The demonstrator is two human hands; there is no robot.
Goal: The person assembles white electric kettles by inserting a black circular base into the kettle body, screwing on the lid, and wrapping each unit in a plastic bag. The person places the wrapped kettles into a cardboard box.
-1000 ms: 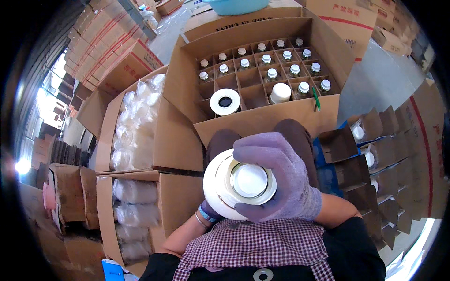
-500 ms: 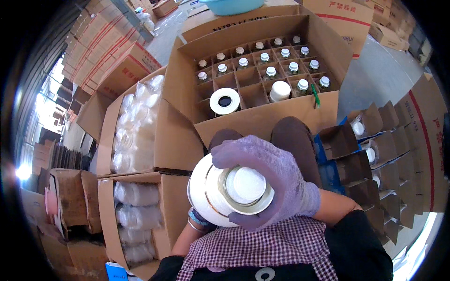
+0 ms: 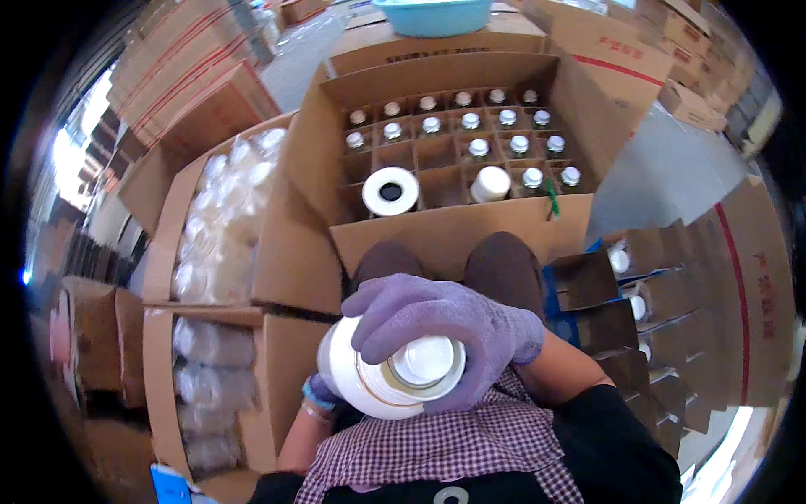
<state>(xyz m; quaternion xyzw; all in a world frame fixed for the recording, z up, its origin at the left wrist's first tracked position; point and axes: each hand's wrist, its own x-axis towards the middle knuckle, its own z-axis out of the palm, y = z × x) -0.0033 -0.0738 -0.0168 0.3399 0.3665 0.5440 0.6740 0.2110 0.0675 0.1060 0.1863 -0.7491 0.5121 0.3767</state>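
In front of my lap a white flask (image 3: 337,363) tilts up towards me, with a pale ring below its wide white collar and a round white cap (image 3: 426,359) inside. My right hand (image 3: 453,328), in a purple-grey knit glove, curls round the collar and cap, its fingers lying across the upper side. On the flask's lower left is my left hand (image 3: 326,390), also gloved, holding the body; its fingers are hidden behind the flask. Beyond my knees stands a divided carton (image 3: 457,217) of several white-capped bottles. A wide white ring-shaped top (image 3: 391,192) with a dark centre shows in one compartment.
A larger white cap (image 3: 490,184) and a green strip (image 3: 552,200) sit along the carton's near side. To my left, two cartons hold clear wrapped pieces (image 3: 214,361). Cardboard dividers (image 3: 663,328) stand at right. A light-blue basin (image 3: 432,17) rests at the back.
My right hand's fingers have shifted across the collar and lie closer over its upper left side. Hands and flask sit slightly further left in view; the camera view has also shifted.
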